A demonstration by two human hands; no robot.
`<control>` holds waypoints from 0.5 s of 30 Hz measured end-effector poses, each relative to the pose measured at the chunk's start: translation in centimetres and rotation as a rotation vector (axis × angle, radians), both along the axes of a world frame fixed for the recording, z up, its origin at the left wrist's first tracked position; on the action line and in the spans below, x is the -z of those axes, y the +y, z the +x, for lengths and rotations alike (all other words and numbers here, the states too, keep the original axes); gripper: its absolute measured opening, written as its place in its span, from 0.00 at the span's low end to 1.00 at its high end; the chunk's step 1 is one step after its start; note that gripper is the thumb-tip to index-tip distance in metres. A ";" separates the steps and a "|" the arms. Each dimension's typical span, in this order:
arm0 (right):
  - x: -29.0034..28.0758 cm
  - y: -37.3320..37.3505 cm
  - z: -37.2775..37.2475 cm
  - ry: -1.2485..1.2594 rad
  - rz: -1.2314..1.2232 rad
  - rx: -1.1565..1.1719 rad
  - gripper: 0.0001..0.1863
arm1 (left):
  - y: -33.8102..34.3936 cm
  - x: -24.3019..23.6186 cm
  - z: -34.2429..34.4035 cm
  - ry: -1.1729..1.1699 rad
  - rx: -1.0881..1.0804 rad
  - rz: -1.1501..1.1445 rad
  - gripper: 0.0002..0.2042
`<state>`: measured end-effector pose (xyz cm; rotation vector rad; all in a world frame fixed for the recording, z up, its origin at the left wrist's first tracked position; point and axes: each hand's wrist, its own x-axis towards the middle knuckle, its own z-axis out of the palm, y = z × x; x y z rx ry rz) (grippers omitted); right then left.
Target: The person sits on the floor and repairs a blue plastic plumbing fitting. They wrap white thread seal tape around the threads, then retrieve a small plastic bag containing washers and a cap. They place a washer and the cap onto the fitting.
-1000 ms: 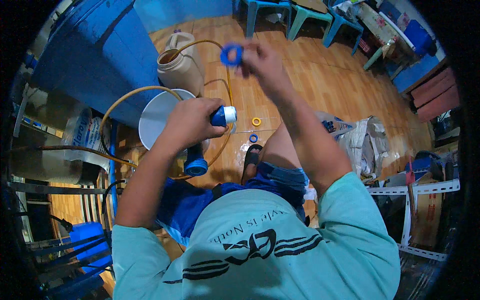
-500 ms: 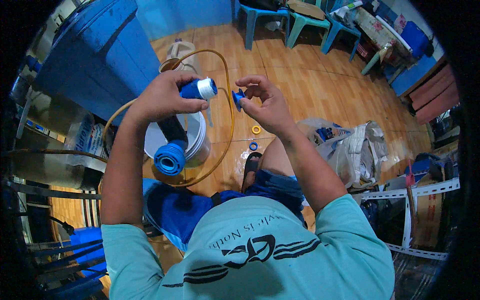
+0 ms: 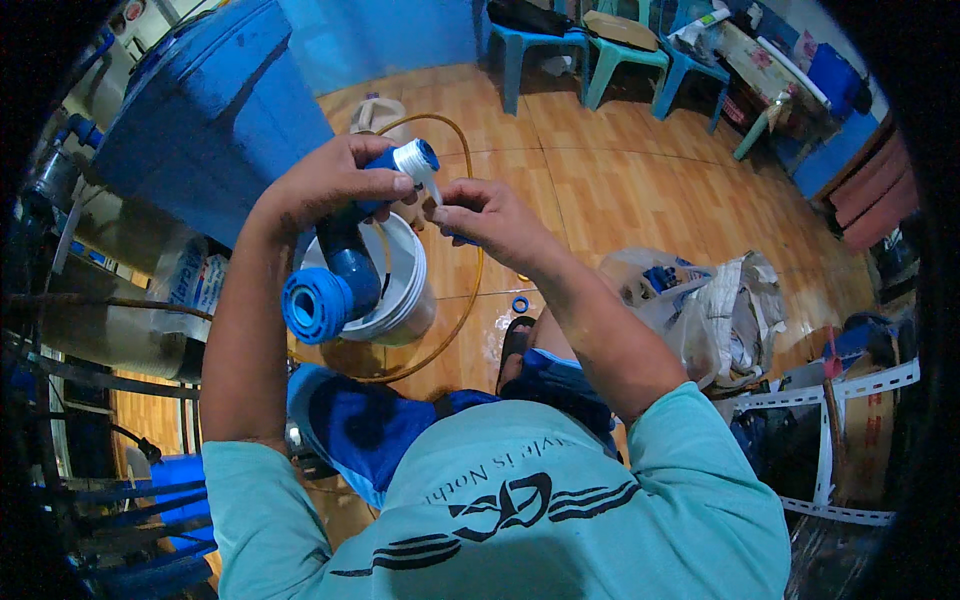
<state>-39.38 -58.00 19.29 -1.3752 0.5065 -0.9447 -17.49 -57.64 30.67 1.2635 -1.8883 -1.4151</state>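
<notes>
My left hand (image 3: 325,188) is closed around a blue pipe (image 3: 350,272), holding it tilted over a white bucket (image 3: 415,300). A wide ribbed blue coupling (image 3: 312,305) sits at its lower end. White thread seal tape (image 3: 410,158) is wound round the threads of its upper end. From there a short loose strip of tape (image 3: 434,190) runs to my right hand (image 3: 492,218), whose fingers are closed on it and on the blue tape spool (image 3: 462,240). Most of the spool is hidden by the fingers.
A blue ring (image 3: 520,303) lies on the tiled floor near my foot. A brown hose (image 3: 472,280) curves round the bucket. Plastic bags (image 3: 715,310) stand at the right, a big blue barrel (image 3: 215,125) at the far left, and plastic chairs (image 3: 540,45) at the back.
My right hand has moved left and down, close to the pipe end, and a strip of tape now shows between them. The pipe's lower end has swung left.
</notes>
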 end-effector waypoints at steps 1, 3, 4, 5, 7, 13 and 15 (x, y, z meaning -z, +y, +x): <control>-0.1 0.0 -0.1 0.025 0.002 0.012 0.15 | -0.2 0.2 0.4 0.012 0.002 0.020 0.25; -0.4 0.2 -0.2 0.064 -0.005 0.030 0.14 | -0.5 0.7 1.1 0.036 0.006 0.059 0.28; -0.7 0.3 -0.5 0.081 -0.016 0.045 0.13 | -0.5 0.6 1.0 0.056 0.015 0.075 0.30; -0.8 0.4 -0.8 0.098 -0.026 0.061 0.13 | -0.4 0.5 0.9 0.076 0.023 0.091 0.31; -0.4 0.1 -1.0 0.121 -0.068 0.081 0.13 | -0.2 0.3 0.7 0.122 0.021 0.123 0.33; 0.7 0.2 -2.6 0.298 -0.039 0.089 0.15 | 1.5 0.0 1.3 0.208 -0.008 0.194 0.31; 1.8 -0.3 -3.3 0.402 -0.026 0.063 0.15 | 1.3 0.1 0.8 0.201 0.013 0.219 0.30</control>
